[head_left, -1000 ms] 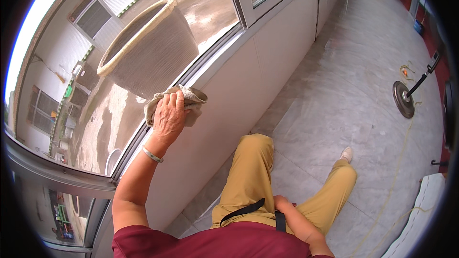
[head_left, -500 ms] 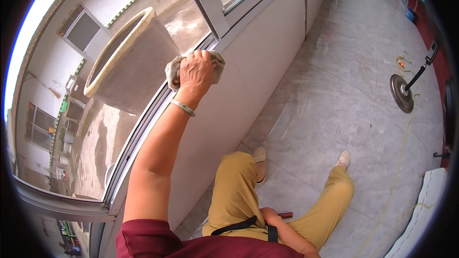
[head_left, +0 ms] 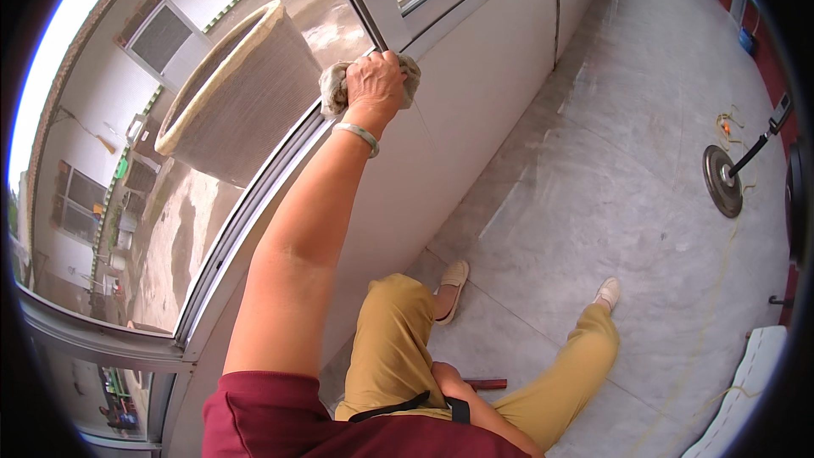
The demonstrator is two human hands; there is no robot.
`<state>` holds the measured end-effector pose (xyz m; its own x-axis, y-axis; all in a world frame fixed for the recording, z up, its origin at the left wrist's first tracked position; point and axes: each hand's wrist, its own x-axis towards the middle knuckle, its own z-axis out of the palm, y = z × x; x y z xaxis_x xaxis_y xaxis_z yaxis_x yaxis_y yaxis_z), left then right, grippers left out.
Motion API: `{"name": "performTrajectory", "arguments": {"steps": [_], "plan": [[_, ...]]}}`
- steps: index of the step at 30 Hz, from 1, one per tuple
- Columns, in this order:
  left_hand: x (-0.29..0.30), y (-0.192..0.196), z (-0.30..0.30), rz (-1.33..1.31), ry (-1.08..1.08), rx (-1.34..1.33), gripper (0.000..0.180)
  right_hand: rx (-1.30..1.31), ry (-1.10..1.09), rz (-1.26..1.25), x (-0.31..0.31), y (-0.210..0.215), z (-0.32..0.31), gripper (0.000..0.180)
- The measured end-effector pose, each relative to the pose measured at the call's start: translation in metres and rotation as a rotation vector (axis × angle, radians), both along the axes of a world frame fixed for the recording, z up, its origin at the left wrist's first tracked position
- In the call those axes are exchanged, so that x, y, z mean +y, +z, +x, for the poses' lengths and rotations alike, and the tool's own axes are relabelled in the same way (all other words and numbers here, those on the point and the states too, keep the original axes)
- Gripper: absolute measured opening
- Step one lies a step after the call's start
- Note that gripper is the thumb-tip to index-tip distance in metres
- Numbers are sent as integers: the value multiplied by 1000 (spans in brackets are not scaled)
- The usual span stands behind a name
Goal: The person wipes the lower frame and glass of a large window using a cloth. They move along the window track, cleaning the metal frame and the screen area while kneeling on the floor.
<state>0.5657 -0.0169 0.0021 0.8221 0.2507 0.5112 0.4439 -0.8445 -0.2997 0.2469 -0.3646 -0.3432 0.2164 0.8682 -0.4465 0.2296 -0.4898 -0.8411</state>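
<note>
Cloth (head_left: 334, 90) in left hand (head_left: 376, 85); pot (head_left: 254, 108) outside

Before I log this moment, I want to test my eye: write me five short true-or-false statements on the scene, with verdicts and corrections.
1. The left hand is holding a cloth. True.
2. The cloth is lying by the shoes. False: it is at the window frame, under the left hand.
3. The bracelet is on the right wrist. False: the bracelet is on the left wrist.
4. A big pot stands on the other side of the window glass. True.
5. Both shoes are black. False: the shoes are pale.
</note>
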Motion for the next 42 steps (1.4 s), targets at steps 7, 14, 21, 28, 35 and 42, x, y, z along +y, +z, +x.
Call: {"name": "performTrajectory", "arguments": {"steps": [7, 14, 21, 28, 35, 42], "plan": [[11, -7, -47, 71, -65, -45, 25, -309, 197, -426, -17, 33, 29, 33], [1, -3, -171, 77, -122, -135, 16, -324, 184, -429, -33, -19, 10, 38], [1, 1, -300, 24, -63, -147, 27, -244, 131, -514, -38, -39, 8, 40], [-8, 9, -424, -34, 17, -139, 33, -170, 33, -595, -33, -21, 5, 37], [-17, 23, -555, -27, 197, -108, 36, -167, 16, -714, -18, 12, 0, 33], [-40, 33, -591, -98, 357, 36, 40, -210, 134, -644, -25, -9, 7, 34]]}}
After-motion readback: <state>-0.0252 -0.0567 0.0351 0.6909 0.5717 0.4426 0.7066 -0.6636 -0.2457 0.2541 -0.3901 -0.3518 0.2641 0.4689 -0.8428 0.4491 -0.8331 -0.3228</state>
